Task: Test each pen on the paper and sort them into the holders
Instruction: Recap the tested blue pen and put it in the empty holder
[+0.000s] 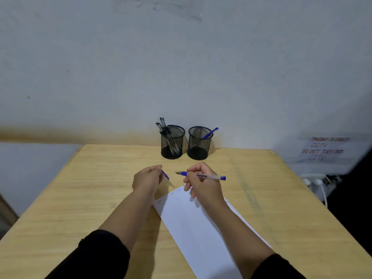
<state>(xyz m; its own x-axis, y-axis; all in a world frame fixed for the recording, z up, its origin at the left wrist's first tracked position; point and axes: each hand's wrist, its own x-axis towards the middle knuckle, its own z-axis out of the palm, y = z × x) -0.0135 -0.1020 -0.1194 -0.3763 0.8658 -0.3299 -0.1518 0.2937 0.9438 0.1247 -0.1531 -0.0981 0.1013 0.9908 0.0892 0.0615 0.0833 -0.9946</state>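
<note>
**Uncapped blue pen in the right hand, its cap in the left**

The right hand (201,182) has its fingers curled round a pen (201,175), gripping it near the blue grip section. The pen lies almost level, its long axis running left to right across the view: the bare metal tip points left toward the other hand, and the blue end plug points right. Its barrel is clear plastic with a thin ink tube showing inside. The hand hovers over the far end of the paper (193,224).

The left hand (148,178) is closed too, pinching a small blue cap (165,174) that sticks out from the fingertips and slants down to the right. Cap and pen tip are near each other but apart.

The paper is a white sheet, long and narrow, lying at a slant on the tabletop (90,188) with a few faint scribbles near its far edge. The tabletop is pale wood with visible grain.

At the far edge by the wall stand two round black wire-mesh holders, just beside each other. The left holder (172,142) carries several dark pens leaning left. The right holder (199,143) carries one blue pen (210,133) leaning right, cap end up.

Both forearms are bare, with black sleeves (104,256) pushed up.
</note>
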